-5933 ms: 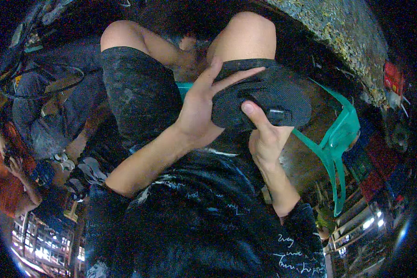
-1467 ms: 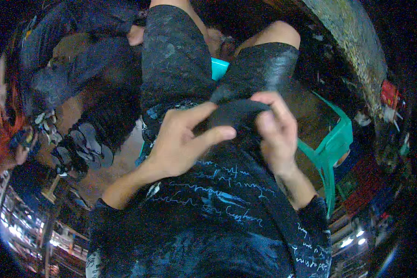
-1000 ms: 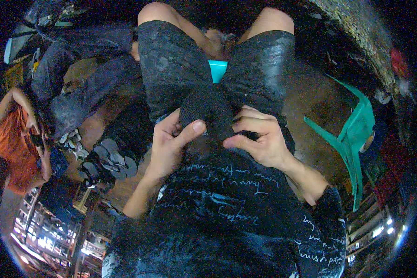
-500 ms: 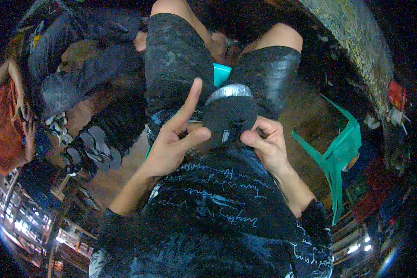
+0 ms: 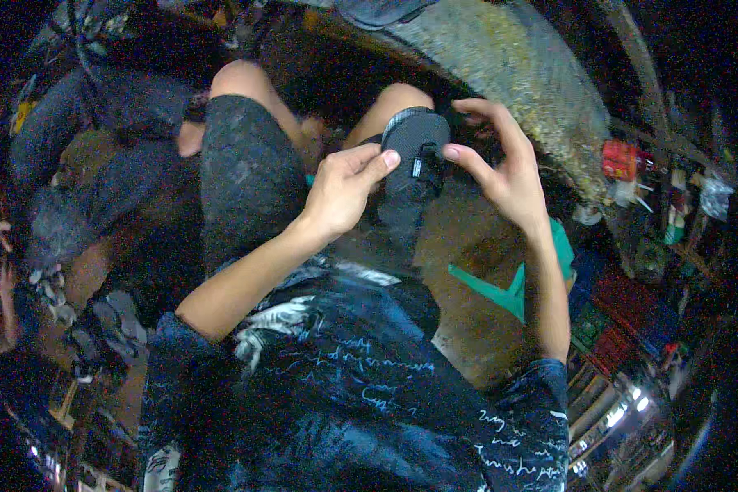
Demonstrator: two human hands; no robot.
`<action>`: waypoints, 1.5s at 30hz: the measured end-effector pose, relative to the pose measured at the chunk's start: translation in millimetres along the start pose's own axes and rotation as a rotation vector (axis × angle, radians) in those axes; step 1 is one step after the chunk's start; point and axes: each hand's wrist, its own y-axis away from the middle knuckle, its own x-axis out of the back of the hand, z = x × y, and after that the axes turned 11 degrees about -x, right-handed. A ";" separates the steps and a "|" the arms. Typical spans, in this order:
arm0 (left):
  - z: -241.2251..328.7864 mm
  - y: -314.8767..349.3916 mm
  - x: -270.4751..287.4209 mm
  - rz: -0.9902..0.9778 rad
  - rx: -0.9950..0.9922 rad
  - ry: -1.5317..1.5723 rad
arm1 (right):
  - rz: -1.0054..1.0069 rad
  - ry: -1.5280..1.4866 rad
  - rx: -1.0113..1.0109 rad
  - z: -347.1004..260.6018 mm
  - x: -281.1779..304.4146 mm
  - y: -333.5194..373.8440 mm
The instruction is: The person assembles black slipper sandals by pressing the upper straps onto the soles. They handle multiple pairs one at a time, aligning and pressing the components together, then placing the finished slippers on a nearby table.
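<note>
A rough yellow-flecked ledge (image 5: 512,78), a red packet (image 5: 620,160) near it, a green plastic frame (image 5: 500,300)

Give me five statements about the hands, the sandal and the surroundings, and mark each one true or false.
1. The left hand grips the black sandal. True.
2. The right hand is clenched into a fist. False: it is open, with thumb and fingers spread beside the sandal.
3. A small pale label shows on the sandal. True.
4. The green plastic piece is on the person's left. False: it is on the right, partly hidden behind the right forearm.
5. Gray sandals lie off to the person's left. True.
</note>
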 end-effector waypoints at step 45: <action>-19.2 -93.2 0.9 -0.157 0.047 -0.133 | -0.052 -0.686 -0.255 133.2 -100.8 -28.7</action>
